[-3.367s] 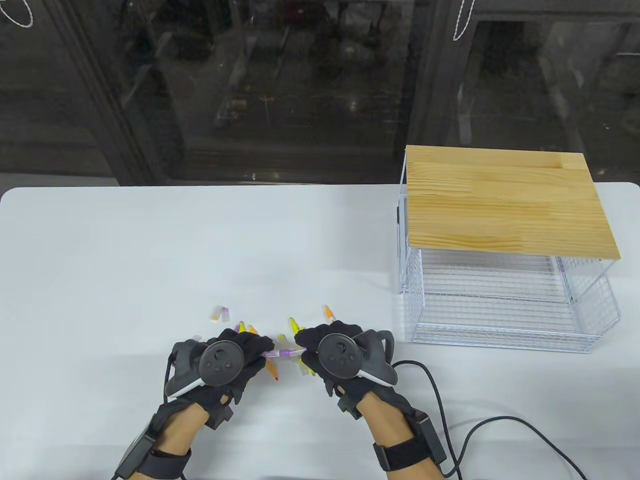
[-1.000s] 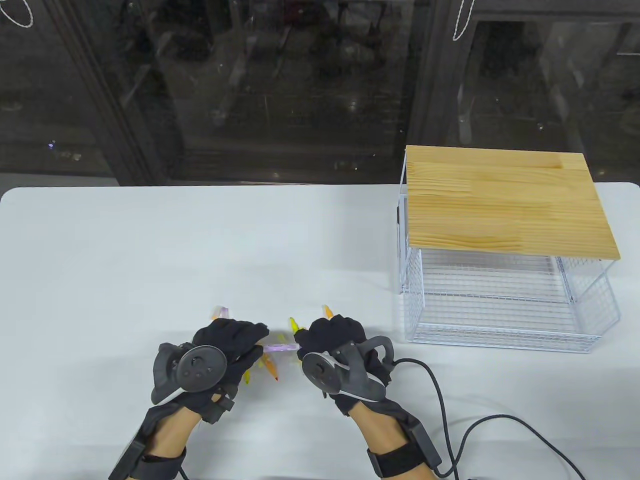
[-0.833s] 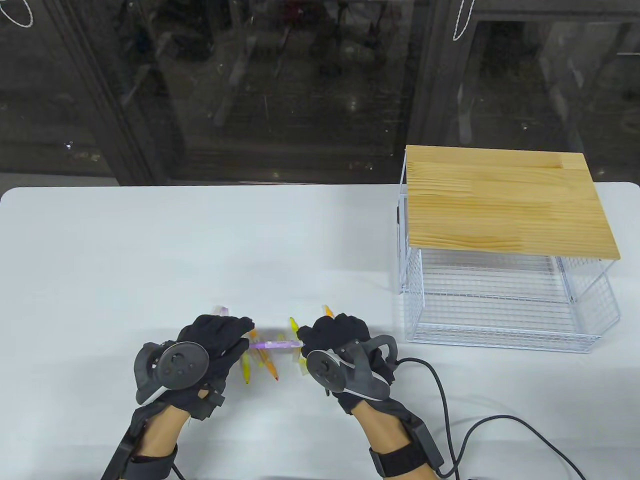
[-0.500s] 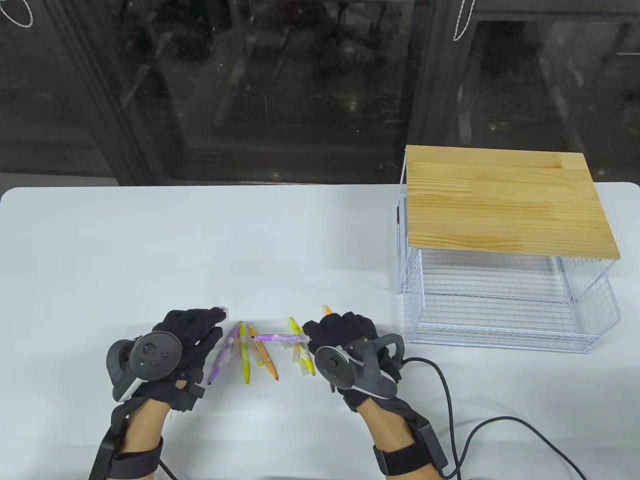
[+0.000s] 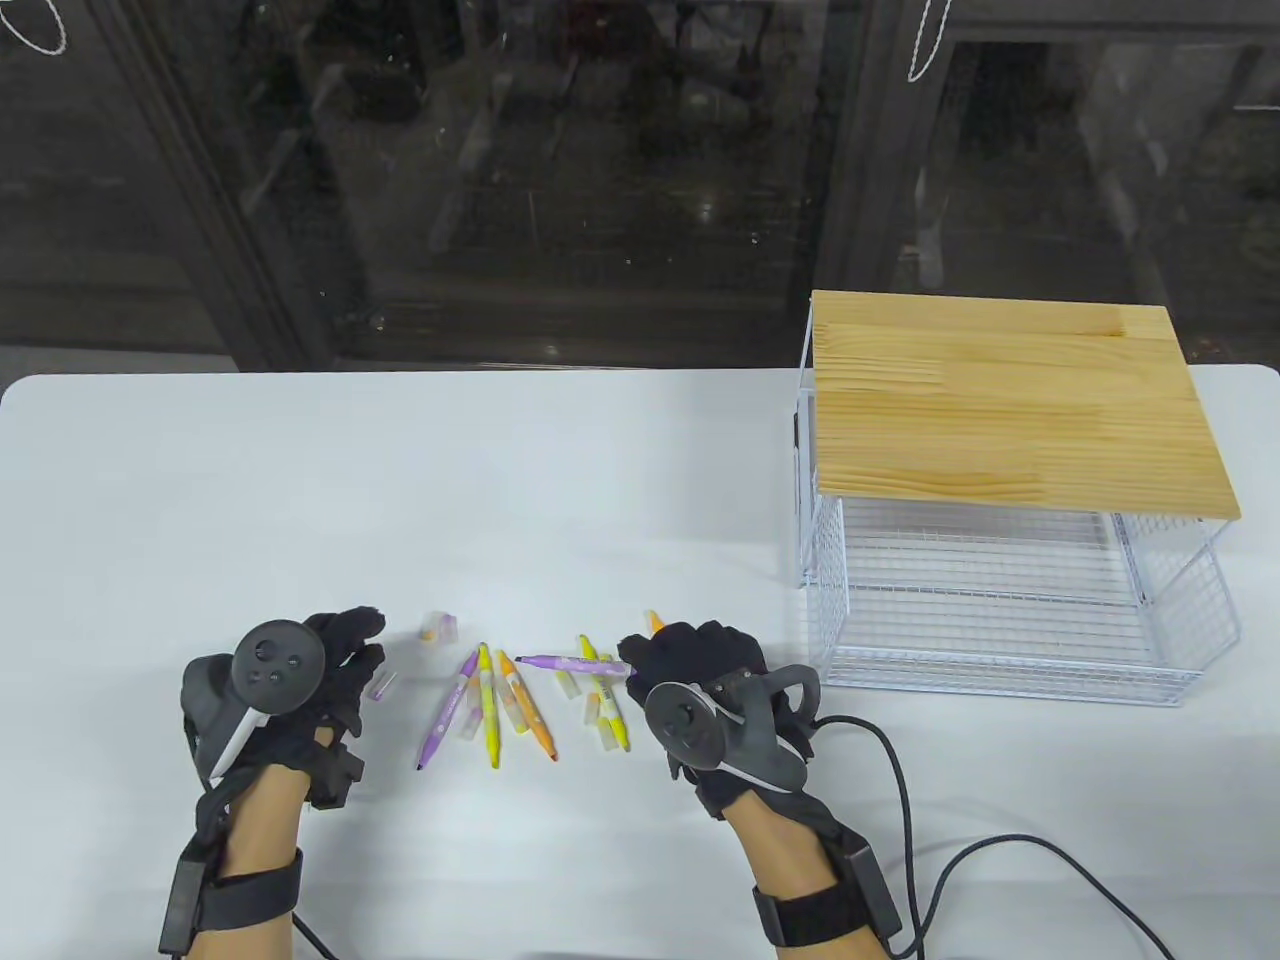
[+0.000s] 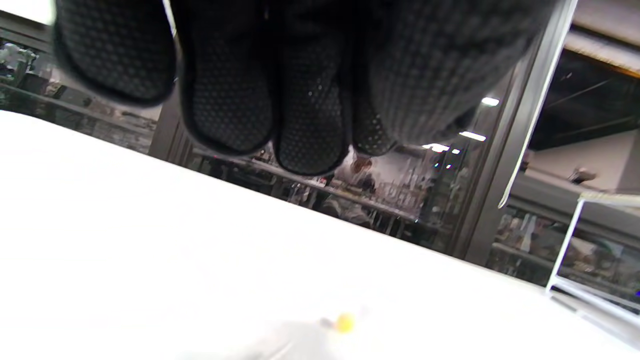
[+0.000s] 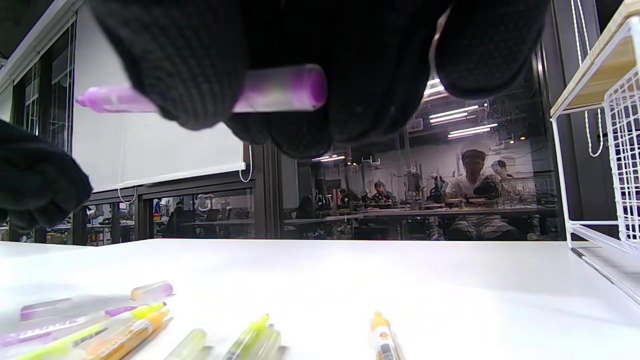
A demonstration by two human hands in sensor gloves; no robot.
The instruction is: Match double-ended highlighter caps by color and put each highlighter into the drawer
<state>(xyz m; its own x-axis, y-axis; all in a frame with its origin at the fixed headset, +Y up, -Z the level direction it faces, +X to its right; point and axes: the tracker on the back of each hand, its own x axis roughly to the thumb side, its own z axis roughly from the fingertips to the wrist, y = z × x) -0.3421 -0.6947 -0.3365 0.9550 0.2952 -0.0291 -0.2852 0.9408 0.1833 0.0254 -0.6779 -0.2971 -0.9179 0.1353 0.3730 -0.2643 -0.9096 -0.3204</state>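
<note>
My right hand (image 5: 628, 664) pinches one end of a purple highlighter (image 5: 568, 662), which sticks out level to the left with a bare tip. In the right wrist view the purple highlighter (image 7: 280, 90) sits between the fingertips of the right hand (image 7: 280, 107). My left hand (image 5: 352, 640) hovers off to the left with loose fingers (image 6: 225, 95) and holds nothing. A clear cap (image 5: 383, 685) lies just right of it. On the table between the hands lie another purple highlighter (image 5: 446, 708), a yellow highlighter (image 5: 488, 710) and an orange highlighter (image 5: 530, 708).
A second yellow highlighter (image 5: 606, 698), an orange one (image 5: 655, 622) and small caps (image 5: 438, 628) lie nearby. The white wire drawer unit (image 5: 1000, 610) with a wooden top (image 5: 1010, 400) stands at the right. A black cable (image 5: 900, 790) trails from my right wrist.
My left hand let go of the purple highlighter's left end and drew away to the left. A clear cap now lies beside it. My right hand kept the highlighter and shifted slightly right.
</note>
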